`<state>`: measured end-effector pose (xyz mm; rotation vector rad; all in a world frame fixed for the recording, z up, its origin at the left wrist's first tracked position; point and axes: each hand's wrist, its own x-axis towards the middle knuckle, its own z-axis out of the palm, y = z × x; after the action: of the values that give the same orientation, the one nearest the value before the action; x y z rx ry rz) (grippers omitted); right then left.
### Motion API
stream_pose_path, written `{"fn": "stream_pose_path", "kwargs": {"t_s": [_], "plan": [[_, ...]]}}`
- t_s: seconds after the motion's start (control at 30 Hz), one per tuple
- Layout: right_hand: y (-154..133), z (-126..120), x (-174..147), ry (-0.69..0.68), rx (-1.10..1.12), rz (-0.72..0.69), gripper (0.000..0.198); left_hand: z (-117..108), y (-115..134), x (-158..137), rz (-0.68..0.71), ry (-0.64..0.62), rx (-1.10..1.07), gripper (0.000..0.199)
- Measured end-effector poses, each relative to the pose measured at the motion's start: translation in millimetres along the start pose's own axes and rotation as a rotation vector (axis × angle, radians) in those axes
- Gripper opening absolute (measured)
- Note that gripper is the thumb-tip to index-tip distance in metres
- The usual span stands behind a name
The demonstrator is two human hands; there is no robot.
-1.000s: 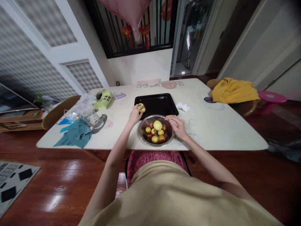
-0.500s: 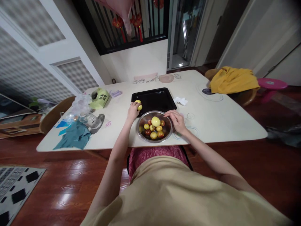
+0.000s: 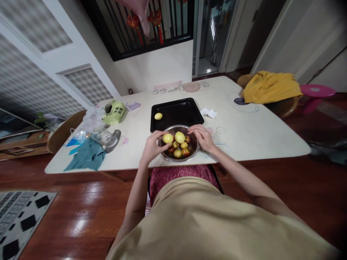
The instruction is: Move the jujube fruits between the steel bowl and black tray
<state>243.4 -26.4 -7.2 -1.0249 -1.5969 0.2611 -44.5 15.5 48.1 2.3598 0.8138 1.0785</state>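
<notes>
Near the table's front edge stands a round metal bowl holding several small yellow and red-brown fruits and a larger pale yellow fruit. My left hand is at the bowl's left side, thumb and fingers closed around another pale yellow fruit over the bowl. At the right, the fingers of my right hand grip the bowl's rim. Just behind the bowl lies a black tray, with one yellow fruit near its left edge.
A crumpled white tissue lies right of the tray. On the table's left are a teal cloth, clear plastic bags and a light green bag. A yellow garment hangs over a chair at the right.
My left hand has moved from the tray toward me and down to the bowl, carrying a yellow fruit. One yellow fruit stays on the tray. My right hand remains at the rim.
</notes>
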Motion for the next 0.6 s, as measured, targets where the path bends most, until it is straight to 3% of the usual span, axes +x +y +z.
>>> {"fn": "stream_pose_path", "kwargs": {"t_s": [0.2,0.6], "plan": [[3,-1,0,-0.007,-0.017,-0.035,0.055,18,0,-13,0.001,-0.065,0.15,0.046],[4,0,-2,-0.003,-0.018,-0.033,0.053,22,-9,-18,0.038,-0.038,0.128,0.051]]}}
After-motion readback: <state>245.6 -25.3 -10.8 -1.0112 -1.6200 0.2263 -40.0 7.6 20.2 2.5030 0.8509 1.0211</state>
